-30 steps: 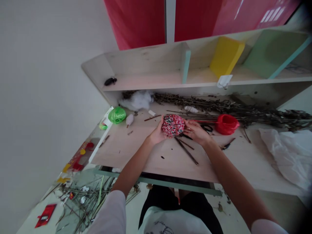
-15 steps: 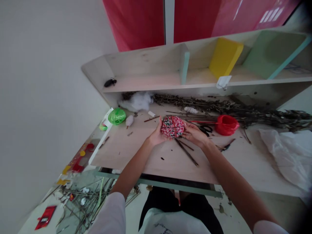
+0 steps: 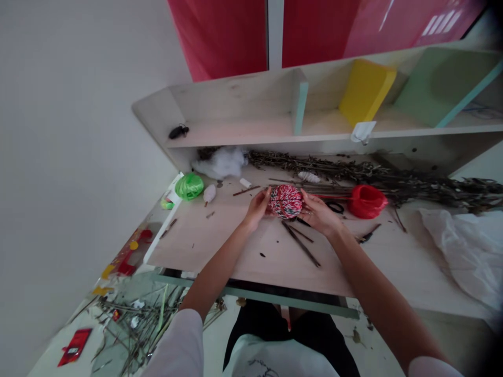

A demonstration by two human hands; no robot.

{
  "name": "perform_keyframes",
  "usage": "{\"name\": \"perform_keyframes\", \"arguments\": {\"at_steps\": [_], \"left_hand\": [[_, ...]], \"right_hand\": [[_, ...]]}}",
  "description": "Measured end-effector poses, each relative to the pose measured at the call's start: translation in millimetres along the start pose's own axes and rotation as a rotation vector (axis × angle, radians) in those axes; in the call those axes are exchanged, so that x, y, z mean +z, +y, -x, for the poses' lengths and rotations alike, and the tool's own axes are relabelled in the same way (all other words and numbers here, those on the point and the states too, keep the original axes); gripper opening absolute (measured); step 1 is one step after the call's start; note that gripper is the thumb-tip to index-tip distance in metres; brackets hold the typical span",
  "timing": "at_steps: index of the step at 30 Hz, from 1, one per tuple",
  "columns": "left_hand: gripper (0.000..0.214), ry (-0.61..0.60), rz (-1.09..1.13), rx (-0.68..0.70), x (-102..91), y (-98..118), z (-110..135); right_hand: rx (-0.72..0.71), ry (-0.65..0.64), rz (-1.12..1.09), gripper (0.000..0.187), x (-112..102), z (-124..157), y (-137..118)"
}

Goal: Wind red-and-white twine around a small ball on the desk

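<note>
I've got the left hand (image 3: 257, 208) and right hand (image 3: 319, 218) closed narrowly around a red-and-white twine ball (image 3: 286, 201) over the worktop (image 3: 251, 256), apparently steadying it, with a red strand running to the red twine roll (image 3: 367, 201).

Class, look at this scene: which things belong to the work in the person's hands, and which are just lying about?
In the work: left hand; right hand; red, white and green twine ball.

Lying about: green raffia bundle; red raffia bundle; black-handled scissors; dry twigs; cotton wool.
</note>
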State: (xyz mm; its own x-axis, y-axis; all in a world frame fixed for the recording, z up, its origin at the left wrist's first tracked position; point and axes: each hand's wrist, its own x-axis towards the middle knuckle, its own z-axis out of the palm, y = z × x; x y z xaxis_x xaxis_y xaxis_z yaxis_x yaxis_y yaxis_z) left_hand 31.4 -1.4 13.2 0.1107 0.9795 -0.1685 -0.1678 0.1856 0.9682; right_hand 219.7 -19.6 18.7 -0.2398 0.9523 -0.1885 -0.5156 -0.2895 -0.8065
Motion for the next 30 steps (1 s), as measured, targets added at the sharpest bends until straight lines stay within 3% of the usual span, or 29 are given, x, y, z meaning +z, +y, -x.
{"name": "perform_keyframes", "arguments": {"at_steps": [15, 20, 30], "left_hand": [[0.072, -0.143, 0.025, -0.047, 4.3, -3.1, 6.6], [0.063, -0.147, 0.065, -0.055, 6.1, -2.1, 7.4], [0.044, -0.151, 0.187, -0.132, 4.3, 0.5, 3.0]], "right_hand": [[0.0, -0.132, 0.12, 0.037, 4.3, 2.8, 3.8], [-0.006, -0.163, 0.09, 0.037, 5.5, 3.7, 1.9], [0.013, -0.063, 0.104, 0.039, 5.8, 3.1, -1.4]]}}
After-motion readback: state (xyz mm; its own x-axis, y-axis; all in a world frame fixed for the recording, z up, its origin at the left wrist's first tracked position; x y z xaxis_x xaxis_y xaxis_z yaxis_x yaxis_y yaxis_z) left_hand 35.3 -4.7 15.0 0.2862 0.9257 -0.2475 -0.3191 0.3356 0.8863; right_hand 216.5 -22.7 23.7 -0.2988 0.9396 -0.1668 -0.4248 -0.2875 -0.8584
